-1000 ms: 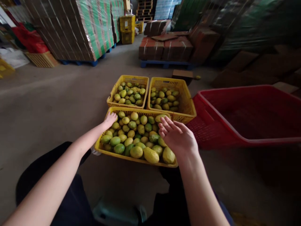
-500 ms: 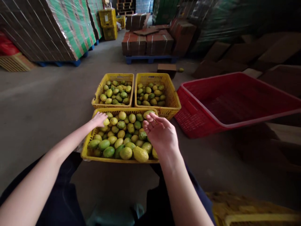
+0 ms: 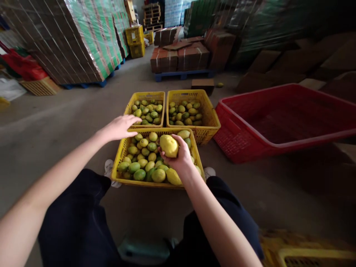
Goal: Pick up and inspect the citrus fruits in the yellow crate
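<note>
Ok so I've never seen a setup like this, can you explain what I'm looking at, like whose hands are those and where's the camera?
There's no machine here: these are a person's own bare hands. The view comes from a camera worn on that person's head, looking forward and down, so their arms reach in from the bottom.

The right hand holds a yellow fruit. The left hand is open and looks empty, near the back left corner of the front crate; I can't tell whether it touches anything.

That yellow crate is full of green and yellow fruit. Behind it, side by side, are two more yellow crates with similar fruit. To the right is a big red bin.
</note>
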Motion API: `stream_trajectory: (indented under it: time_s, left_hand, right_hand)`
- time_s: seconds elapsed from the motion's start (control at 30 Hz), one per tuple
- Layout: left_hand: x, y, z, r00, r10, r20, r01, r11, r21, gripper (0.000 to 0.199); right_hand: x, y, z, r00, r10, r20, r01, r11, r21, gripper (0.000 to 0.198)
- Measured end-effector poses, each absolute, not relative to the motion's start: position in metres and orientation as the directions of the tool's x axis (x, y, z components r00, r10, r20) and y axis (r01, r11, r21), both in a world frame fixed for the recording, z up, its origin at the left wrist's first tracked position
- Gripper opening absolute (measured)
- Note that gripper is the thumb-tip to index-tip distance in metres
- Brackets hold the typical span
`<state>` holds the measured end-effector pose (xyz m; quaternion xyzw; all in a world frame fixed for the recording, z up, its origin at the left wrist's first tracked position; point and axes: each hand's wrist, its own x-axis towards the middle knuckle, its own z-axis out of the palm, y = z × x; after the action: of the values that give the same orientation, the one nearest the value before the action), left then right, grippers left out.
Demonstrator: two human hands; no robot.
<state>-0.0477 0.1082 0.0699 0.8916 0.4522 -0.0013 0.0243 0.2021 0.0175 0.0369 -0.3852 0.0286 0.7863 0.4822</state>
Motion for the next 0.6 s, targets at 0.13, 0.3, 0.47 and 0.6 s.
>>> stream_trajectory:
  time_s: [0.13,0.3,0.47,0.6]
  left_hand:
    - [-0.062,0.112,-0.026,0.277,0.868,-0.412,0.936,-0.341,-0.088,0.041]
    - [-0.060,0.111,-0.118,0.133,0.889,-0.439,0.976,-0.196,-0.100,0.054]
    - [-0.054,0.116,-0.157,0.048,0.915,-0.400,0.992,-0.089,-0.084,0.058]
    - [-0.058,0.121,-0.170,0.067,0.928,-0.367,0.996,-0.086,-0.034,0.049]
  right_hand:
    - [0.227,0.013,0.040,-0.105,0.723,-0.683,-0.830,-0.442,-0.340,0.015]
    - [0.257,0.015,0.041,0.009,0.722,-0.692,-0.863,-0.344,-0.370,0.013]
    - [0.269,0.018,0.039,0.104,0.740,-0.665,-0.896,-0.221,-0.385,0.015]
    - [0.266,0.018,0.040,0.101,0.695,-0.712,-0.898,-0.244,-0.366,0.016]
